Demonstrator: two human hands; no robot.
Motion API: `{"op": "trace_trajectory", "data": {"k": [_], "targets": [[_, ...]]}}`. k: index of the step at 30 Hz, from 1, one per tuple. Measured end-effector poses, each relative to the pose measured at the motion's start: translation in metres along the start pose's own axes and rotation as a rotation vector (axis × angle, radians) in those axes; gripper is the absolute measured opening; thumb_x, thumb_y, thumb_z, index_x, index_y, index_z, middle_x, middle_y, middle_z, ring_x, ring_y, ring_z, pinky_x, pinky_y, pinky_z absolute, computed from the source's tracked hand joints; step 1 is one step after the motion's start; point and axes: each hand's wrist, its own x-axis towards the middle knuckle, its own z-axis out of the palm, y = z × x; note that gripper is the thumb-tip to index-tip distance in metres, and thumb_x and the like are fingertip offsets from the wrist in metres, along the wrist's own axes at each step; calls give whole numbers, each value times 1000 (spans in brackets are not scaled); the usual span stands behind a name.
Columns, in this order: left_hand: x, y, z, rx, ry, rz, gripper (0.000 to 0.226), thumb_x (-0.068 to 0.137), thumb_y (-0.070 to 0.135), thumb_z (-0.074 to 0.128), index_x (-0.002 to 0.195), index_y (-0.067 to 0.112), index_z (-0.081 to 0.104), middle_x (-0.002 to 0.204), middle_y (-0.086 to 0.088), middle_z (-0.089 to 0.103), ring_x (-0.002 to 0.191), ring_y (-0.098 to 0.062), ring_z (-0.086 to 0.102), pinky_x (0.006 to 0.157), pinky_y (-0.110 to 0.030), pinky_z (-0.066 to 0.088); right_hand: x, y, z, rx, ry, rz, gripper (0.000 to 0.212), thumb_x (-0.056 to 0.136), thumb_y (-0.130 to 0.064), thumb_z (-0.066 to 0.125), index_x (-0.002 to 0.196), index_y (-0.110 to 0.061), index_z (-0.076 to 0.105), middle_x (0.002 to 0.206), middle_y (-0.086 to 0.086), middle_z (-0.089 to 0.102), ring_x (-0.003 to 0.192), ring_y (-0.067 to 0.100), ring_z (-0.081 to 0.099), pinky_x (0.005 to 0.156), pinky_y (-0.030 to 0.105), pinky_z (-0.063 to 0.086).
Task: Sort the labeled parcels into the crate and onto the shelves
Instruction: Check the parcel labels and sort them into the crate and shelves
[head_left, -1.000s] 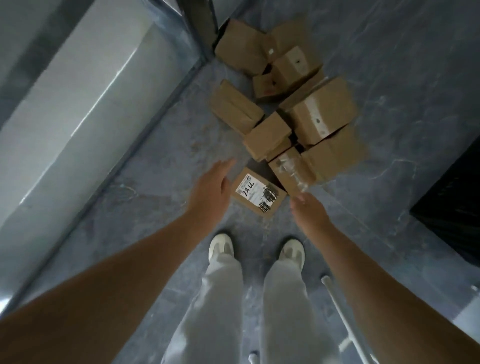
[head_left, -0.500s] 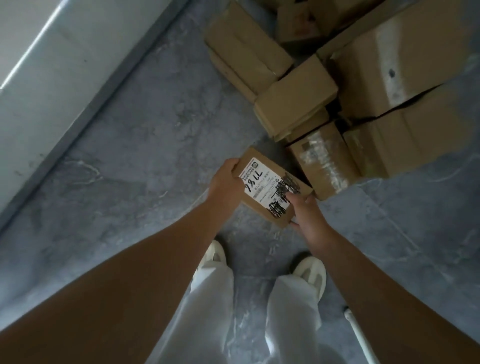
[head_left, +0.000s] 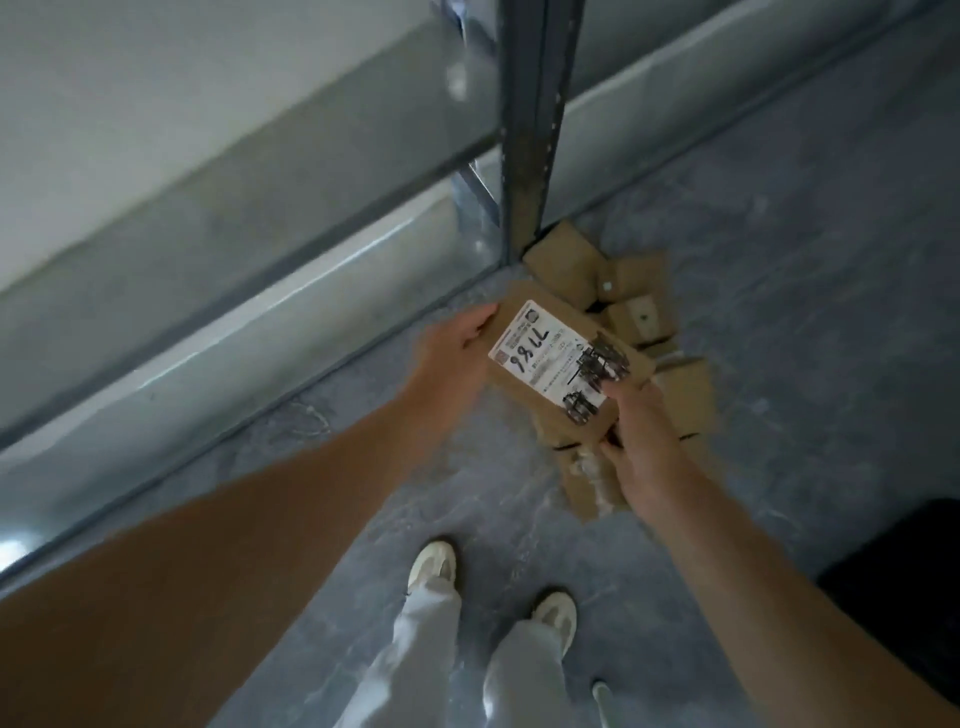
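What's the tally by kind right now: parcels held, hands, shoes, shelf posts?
Held labelled parcel: 1
Hands gripping it: 2, left hand and right hand
Worn white shoes: 2
Upright shelf post: 1
Total: 6
Uncounted: floor pile, partly hidden.

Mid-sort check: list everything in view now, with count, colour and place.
labelled parcel: one, brown with white label, held above the floor pile
floor parcels: several, brown, heaped at the post's foot; some hidden
shelf post: one, dark grey, upright, top centre
shelves: at least two, grey, left
floor: grey, marbled, underfoot
dark object: one, black, right edge
shoes: two, white, bottom centre
left hand: one, grips parcel's left edge
right hand: one, grips its right corner
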Motion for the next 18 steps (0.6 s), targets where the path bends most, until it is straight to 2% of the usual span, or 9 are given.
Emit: {"op": "trace_trajectory", "data": {"k": [2, 7, 9, 11, 13, 15, 18], "targets": [[-18, 78, -31, 43, 49, 102, 31, 95, 18, 55, 118, 31, 71, 99, 11, 75, 89, 1, 69, 81, -17, 56, -51, -63, 4, 44, -37, -74, 41, 98, -18, 52, 138, -26, 45, 118, -1, 65, 100, 15, 64, 77, 34, 53], [-71, 242, -100, 43, 150, 300, 42, 91, 9, 47, 121, 28, 69, 115, 11, 69, 98, -1, 65, 85, -15, 53, -166, -178, 0, 137, -182, -235, 39, 97, -24, 55, 135, -30, 50, 128, 2, 65, 116, 24, 62, 99, 51, 49], [-104, 289, -123, 55, 189, 388, 43, 91, 7, 45, 119, 30, 69, 115, 13, 66, 101, 1, 61, 82, -10, 48, -210, -207, -1, 141, -227, -255, 42, 96, -29, 58, 136, -27, 49, 132, 6, 61, 115, 27, 62, 95, 52, 52], [-140, 326, -143, 95, 235, 471, 43, 92, 8, 44, 120, 31, 68, 116, 13, 65, 103, 0, 60, 88, -14, 46, -252, -231, -2, 173, -286, -258, 41, 96, -28, 58, 135, -21, 50, 129, 11, 61, 112, 29, 63, 85, 50, 57], [-177, 355, -160, 132, 319, 517, 42, 94, 8, 43, 122, 30, 67, 117, 9, 64, 98, 1, 58, 83, -7, 42, -293, -250, -2, 173, -364, -266, 35, 97, -27, 57, 130, -17, 54, 122, 13, 64, 108, 31, 64, 87, 55, 55], [-214, 379, -176, 141, 413, 563, 42, 97, 9, 41, 124, 29, 65, 117, 8, 63, 97, 1, 57, 77, -3, 39, -331, -266, 0, 122, -429, -316, 34, 97, -31, 57, 128, -17, 56, 119, 13, 65, 106, 32, 64, 87, 57, 55], [-267, 403, -196, 111, 508, 630, 39, 100, 9, 40, 125, 27, 65, 113, 9, 62, 93, 7, 56, 73, 2, 38, -376, -282, 4, 56, -437, -369, 45, 94, -39, 61, 134, -21, 49, 125, 12, 60, 107, 32, 62, 75, 50, 59]]}}
